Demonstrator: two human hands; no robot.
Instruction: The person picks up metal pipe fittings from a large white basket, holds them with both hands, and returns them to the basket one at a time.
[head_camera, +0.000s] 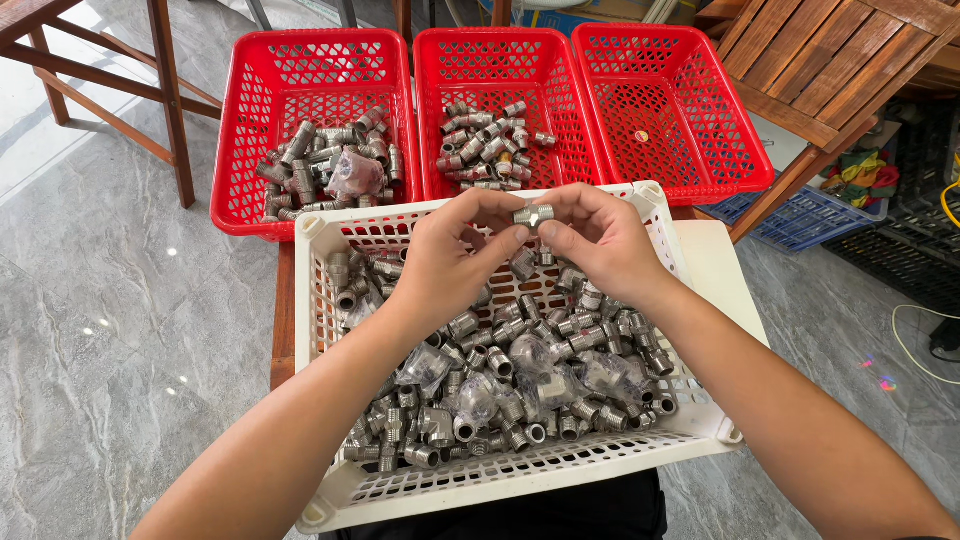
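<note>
Pinching one steel fitting (533, 214), both hands (520, 245) (white crate (312, 232) below), marble floor (110, 330)

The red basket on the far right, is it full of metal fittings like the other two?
No, the right red basket holds only one small item on its floor, while the other two hold piles of metal fittings.

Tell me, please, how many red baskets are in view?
3, in a row behind the white crate: left basket holding metal fittings, middle basket holding fewer fittings, right basket almost empty. None seems hidden.
</note>
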